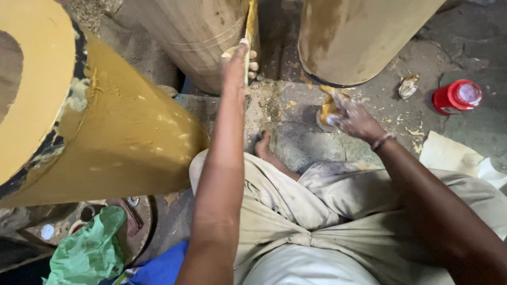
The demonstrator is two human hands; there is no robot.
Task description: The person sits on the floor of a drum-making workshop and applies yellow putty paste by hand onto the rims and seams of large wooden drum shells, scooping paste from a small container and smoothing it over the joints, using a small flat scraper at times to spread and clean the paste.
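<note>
My left hand point(240, 59) is raised forward and gripped on a thin flat strip smeared with yellow paste point(252, 24), held against a tall beige cylinder point(195, 37). My right hand point(353, 117) is low over the floor, its fingers coated in yellow paste, dipping into a small container of yellow paste point(326, 111). I sit on the floor in pale cloth with one bare foot point(264, 148) showing between my arms.
A large yellow-coated drum point(105, 132) lies on its side at left. A second beige cylinder point(359, 37) stands at top right. A red lidded jar point(457, 96), crumpled scraps point(407, 86), pale paper point(449, 154), and green plastic point(90, 250) lie around.
</note>
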